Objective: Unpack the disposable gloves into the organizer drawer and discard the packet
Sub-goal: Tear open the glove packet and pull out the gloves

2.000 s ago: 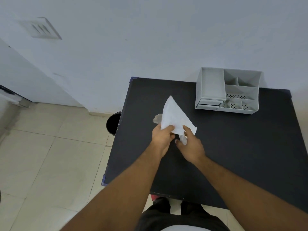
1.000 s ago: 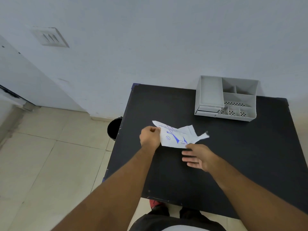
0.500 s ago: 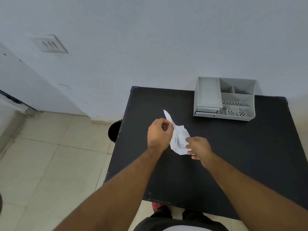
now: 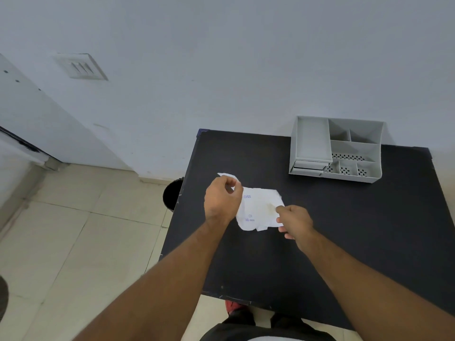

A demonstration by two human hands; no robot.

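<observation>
Head view looks down on a black surface [image 4: 344,242] set against a pale wall, with both bare forearms reaching in from below. Between the hands, held over the surface, is the white paper packet [image 4: 258,209], crumpled and partly spread, with faint blue print that reads in part "OVES" and a "CE" mark lower down. The left hand [image 4: 221,200] is curled closed over the packet's left edge, its grip pinching the paper between thumb and fingers; a torn strip of the packet sticks out up and to the left above the knuckles. The right hand [image 4: 294,221] has its grip closed on the packet's right edge, thumb and forefinger pinching the paper while the other fingers are folded beneath. A faint yellowish patch shows on the packet near the right hand; whether that is a glove showing through cannot be told. At the far right corner of the surface, against the wall and well apart from the hands, stands the grey organizer [image 4: 337,148], divided into several compartments, some with perforated floors, and with two shallow drawers [image 4: 309,167] at its front left, both pushed in. On the tiled floor just beside the surface's left edge sits a black bin [image 4: 172,194].
</observation>
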